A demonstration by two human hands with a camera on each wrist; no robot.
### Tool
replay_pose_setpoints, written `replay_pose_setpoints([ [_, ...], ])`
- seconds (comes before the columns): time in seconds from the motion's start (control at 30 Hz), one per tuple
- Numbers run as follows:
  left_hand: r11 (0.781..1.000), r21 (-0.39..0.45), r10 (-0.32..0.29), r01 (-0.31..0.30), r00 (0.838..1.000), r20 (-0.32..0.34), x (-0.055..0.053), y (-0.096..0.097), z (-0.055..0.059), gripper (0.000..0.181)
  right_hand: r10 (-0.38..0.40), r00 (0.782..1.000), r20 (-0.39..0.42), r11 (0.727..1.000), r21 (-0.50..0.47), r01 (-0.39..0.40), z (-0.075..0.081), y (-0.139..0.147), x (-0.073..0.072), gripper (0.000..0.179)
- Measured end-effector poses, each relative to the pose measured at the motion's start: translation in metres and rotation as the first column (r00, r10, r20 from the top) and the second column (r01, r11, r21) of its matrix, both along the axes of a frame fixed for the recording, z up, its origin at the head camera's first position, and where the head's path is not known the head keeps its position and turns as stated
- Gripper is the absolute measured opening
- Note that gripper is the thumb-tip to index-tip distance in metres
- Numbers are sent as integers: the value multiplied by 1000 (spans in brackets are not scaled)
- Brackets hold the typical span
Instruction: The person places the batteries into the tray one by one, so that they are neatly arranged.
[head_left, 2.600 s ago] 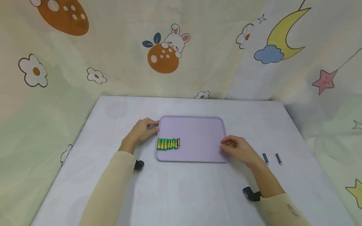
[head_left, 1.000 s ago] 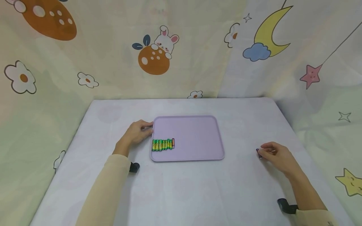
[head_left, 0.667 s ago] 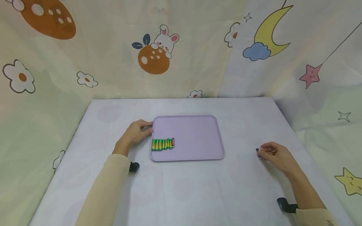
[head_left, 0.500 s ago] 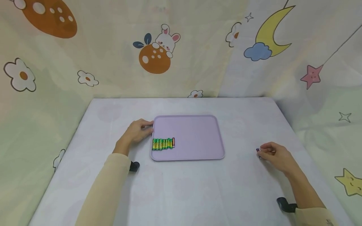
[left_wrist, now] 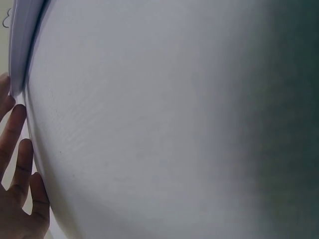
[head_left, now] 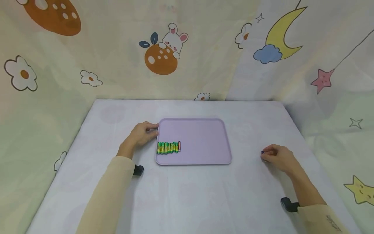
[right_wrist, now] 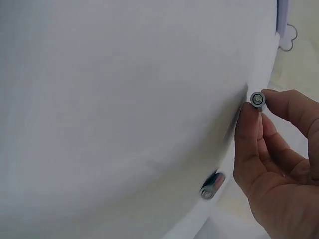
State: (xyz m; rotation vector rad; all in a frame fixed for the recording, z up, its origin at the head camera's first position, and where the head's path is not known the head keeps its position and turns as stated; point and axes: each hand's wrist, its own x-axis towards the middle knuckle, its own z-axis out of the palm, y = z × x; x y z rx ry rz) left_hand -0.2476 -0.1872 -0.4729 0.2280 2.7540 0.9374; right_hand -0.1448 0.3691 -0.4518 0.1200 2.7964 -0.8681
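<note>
A light purple tray (head_left: 201, 139) lies mid-table. Several green-and-yellow batteries (head_left: 166, 148) stand side by side in a row near its left edge, with one dark-and-orange battery (head_left: 179, 146) at the row's right end. My left hand (head_left: 141, 134) touches the tray's left rim; in the left wrist view its fingers (left_wrist: 11, 137) are spread and mostly straight by the rim. Off to the tray's right, my right hand (head_left: 279, 157) pinches a small battery (right_wrist: 257, 99) between thumb and fingers, its end toward the wrist camera. Another battery (right_wrist: 213, 185) lies on the table below that hand.
A white cloth (head_left: 193, 195) covers the table. Behind it and at both sides hangs a patterned curtain (head_left: 204, 48). Black wrist devices (head_left: 289, 204) sit at both sleeves.
My right hand left the tray's right edge, went right to the two loose batteries and took hold of one. It has just shifted slightly left with it. The left hand stays at the tray.
</note>
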Motion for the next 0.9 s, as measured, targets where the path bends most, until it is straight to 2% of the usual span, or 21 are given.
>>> replay_pose_setpoints([
  [0.23, 1000, 9, -2, 2, 1000, -2, -1, 1, 2, 49, 52, 998, -23, 994, -100, -54, 5, -35, -17, 33],
  [0.43, 1000, 13, 13, -13, 1000, 6, 0, 0, 0, 49, 101, 995, -22, 973, -207, -103, 10, -77, -35, 30],
  [0.7, 1000, 28, 13, -13, 1000, -1, 1, 1, 0, 48, 153, 988, -27, 931, -332, -153, 5, -137, -55, 27],
  [0.8, 1000, 22, 13, -13, 1000, 5, 1, 1, 2, 48, 159, 987, -7, 927, -343, -152, 2, -161, -59, 26],
  [0.9, 1000, 13, 17, -17, 1000, 10, 1, -1, 3, 48, 198, 980, 0, 918, -350, -185, -2, -183, -63, 24],
])
